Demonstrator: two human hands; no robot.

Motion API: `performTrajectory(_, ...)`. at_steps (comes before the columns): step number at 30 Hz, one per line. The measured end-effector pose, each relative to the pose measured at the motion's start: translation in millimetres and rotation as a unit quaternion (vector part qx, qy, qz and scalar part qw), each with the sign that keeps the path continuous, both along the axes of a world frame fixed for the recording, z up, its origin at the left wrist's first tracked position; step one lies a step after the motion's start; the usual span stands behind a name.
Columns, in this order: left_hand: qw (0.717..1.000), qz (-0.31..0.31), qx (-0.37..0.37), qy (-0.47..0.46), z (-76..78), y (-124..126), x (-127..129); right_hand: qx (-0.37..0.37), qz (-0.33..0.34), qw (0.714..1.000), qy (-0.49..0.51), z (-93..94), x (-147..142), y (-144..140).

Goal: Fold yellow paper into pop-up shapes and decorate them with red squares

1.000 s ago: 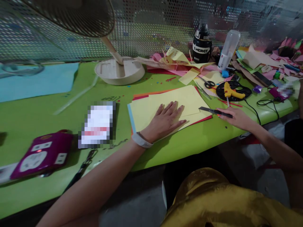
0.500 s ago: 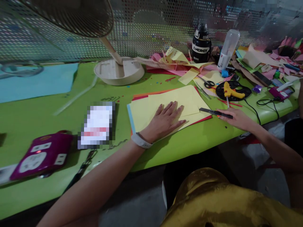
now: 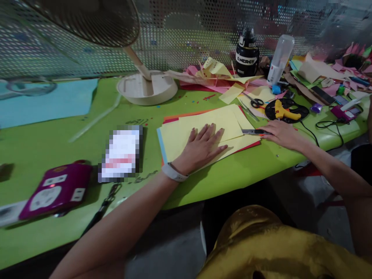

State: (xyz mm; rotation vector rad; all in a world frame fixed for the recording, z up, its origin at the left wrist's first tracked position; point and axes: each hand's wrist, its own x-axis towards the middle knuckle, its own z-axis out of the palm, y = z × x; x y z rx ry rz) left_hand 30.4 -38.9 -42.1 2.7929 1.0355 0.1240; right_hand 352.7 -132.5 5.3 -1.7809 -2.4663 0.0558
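A stack of coloured paper sheets (image 3: 174,139), pale yellow on top with red, orange and blue edges showing, lies on the green table. My left hand (image 3: 203,145) rests flat on the top yellow sheet, fingers spread. In my right hand (image 3: 280,133) is a box cutter (image 3: 252,132), its blade pointing left at the right end of the sheets. The blade tip meets the edge of the upper yellow piece. Scissors (image 3: 256,102) lie just beyond the stack.
Behind the stack are a fan base (image 3: 147,91), paper scraps (image 3: 203,79), a black bottle (image 3: 247,56) and a clear bottle (image 3: 280,60). A yellow glue gun (image 3: 286,112) with a cord lies at right. A phone (image 3: 122,153) and purple power strip (image 3: 56,190) are at left.
My right hand has moved slightly up and left, and the box cutter has turned to lie more level, its tip further over the paper. My left hand stays in place.
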Motion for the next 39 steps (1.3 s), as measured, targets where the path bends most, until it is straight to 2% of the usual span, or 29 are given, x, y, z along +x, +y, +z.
performTrajectory(3, 1.0, 0.015, 0.021, -0.015, 0.4, -1.3, 0.5, 0.005, 0.018, 1.0, 0.003, -9.1, -2.1, 20.4)
performTrajectory(6, 0.999, -0.031, 0.034, -0.018, 0.6, -2.2, 0.8, 0.001, 0.012, 1.0, 0.0, -18.3, -2.0, 32.4)
performTrajectory(9, 0.997, -0.073, 0.011, -0.005, -0.5, -1.9, 0.7, 0.004, 0.02, 1.0, 0.002, -24.1, 0.7, 34.9)
performTrajectory(18, 0.998, -0.07, 0.008, 0.002, 0.5, -3.1, 1.5, 0.005, 0.025, 1.0, 0.014, -19.6, 5.1, 24.4)
performTrajectory(23, 0.997, -0.072, 0.006, -0.001, 0.7, -2.8, 1.8, 0.02, 0.056, 0.998, -0.003, -15.1, 9.9, 10.7)
performTrajectory(31, 0.997, -0.072, 0.002, -0.005, -1.6, -0.9, 1.9, 0.007, 0.034, 0.999, 0.011, -13.0, -12.2, 9.0)
performTrajectory(39, 0.998, -0.069, 0.009, -0.005, -2.4, -1.7, 3.3, -0.008, 0.025, 0.999, 0.037, -11.6, -17.6, -1.4)
